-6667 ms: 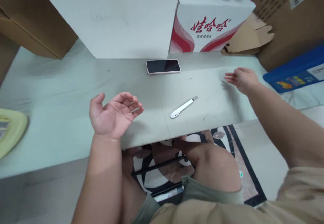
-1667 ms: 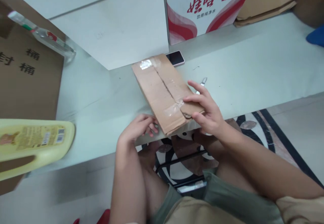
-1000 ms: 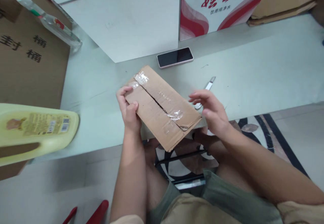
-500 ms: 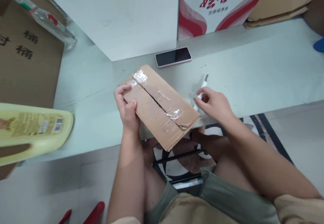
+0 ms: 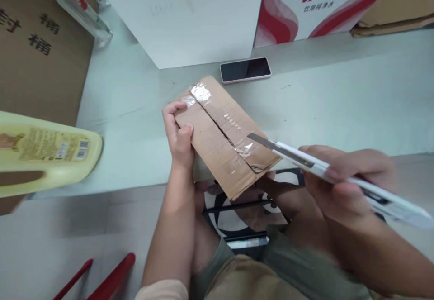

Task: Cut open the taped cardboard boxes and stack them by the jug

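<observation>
My left hand (image 5: 180,137) grips the far left corner of a small brown cardboard box (image 5: 206,132), thumb on top and fingers around the edge. The box is tilted at the table's front edge, its taped seam facing up, with clear tape at both ends. In my right hand (image 5: 346,182) is a white utility knife (image 5: 315,169), fingers closed around its handle. Its metal blade (image 5: 259,139) is out and points left, appearing over the right end of the box; I cannot tell whether it touches the cardboard.
A phone (image 5: 246,70) lies behind the box, near a large white box (image 5: 179,24). On the left are a yellow jug (image 5: 68,155), a clear bottle (image 5: 81,10) and a large carton (image 5: 44,78). A red-and-white carton (image 5: 315,8) and folded cardboard (image 5: 396,6) stand at the back right.
My right hand has picked the utility knife up from the table and raised it toward me, blade now over the box. My left hand still holds the box. The view has shifted slightly.
</observation>
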Available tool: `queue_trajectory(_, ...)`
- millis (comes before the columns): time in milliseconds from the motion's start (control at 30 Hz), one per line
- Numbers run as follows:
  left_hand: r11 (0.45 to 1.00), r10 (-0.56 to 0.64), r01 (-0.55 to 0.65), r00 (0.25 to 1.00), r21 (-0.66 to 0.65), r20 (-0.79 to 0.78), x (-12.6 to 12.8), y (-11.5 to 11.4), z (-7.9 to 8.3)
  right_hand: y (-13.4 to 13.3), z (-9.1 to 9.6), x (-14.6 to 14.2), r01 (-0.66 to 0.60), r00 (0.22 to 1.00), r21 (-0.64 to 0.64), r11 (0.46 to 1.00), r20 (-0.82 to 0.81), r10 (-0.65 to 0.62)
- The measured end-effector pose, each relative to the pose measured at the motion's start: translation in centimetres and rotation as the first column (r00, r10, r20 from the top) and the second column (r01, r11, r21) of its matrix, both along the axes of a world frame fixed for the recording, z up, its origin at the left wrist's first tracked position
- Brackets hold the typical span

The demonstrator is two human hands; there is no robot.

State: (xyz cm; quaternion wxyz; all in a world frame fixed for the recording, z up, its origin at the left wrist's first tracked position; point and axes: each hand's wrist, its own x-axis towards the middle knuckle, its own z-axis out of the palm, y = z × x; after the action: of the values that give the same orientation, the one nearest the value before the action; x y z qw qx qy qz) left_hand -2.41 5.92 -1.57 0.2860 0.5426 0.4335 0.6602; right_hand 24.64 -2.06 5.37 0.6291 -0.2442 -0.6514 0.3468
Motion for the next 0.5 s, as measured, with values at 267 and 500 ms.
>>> queue_trajectory(267, 1.000, -0.004, 0.004, 0.998, -0.011, -0.061, -0.4, 0.1, -0.2, -0.9, 0.9, -0.5, -0.020, 0.915, 0.264, 0.964, 0.393, -0.088)
queue_trajectory(500, 0.999, 0.025, -0.028, 0.996, -0.028, -0.084, -0.1, 0.0, 0.1, -2.7, 2.3, -1.1, 0.080, 0.829, 0.258, 0.963, 0.519, -0.208)
